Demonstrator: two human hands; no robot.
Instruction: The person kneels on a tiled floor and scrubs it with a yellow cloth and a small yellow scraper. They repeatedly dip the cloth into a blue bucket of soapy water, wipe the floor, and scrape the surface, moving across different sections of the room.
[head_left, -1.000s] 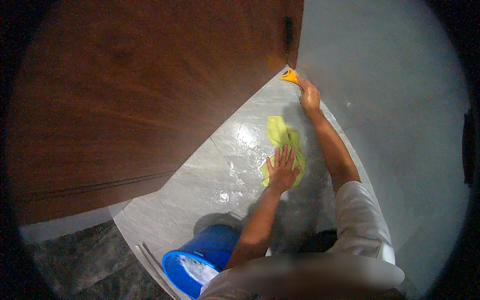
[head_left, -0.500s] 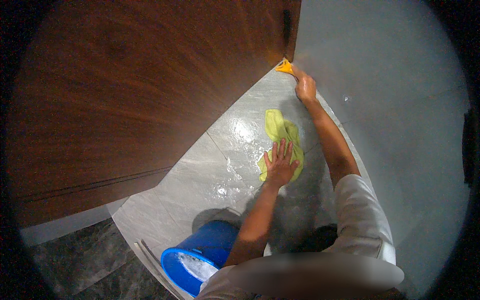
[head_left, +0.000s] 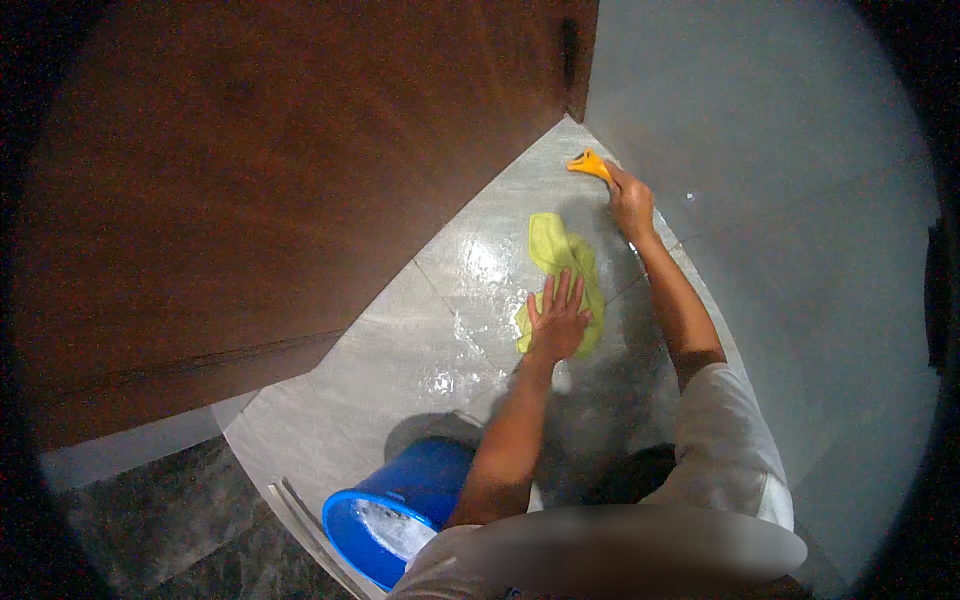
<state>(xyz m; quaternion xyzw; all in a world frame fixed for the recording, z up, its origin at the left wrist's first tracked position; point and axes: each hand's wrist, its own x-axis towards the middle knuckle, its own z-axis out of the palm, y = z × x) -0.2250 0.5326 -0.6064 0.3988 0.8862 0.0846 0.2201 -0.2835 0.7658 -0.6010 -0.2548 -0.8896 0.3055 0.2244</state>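
Observation:
My left hand lies flat with fingers apart on a crumpled yellow-green cloth, pressing it against the wet grey tiles. Farther ahead and to the right, my right hand is closed around the handle of an orange-yellow scraper. Its head points left, close to the floor near the far corner; I cannot tell whether its edge touches the tile. Part of the handle is hidden in my fingers.
A dark brown wooden panel borders the floor on the left, and a grey wall rises on the right. Near my left forearm stands a blue bucket of sudsy water. Darker tiles lie beyond a raised strip at lower left.
My right hand has drawn the scraper back from the far corner, toward me and slightly right. The left hand and cloth have barely moved.

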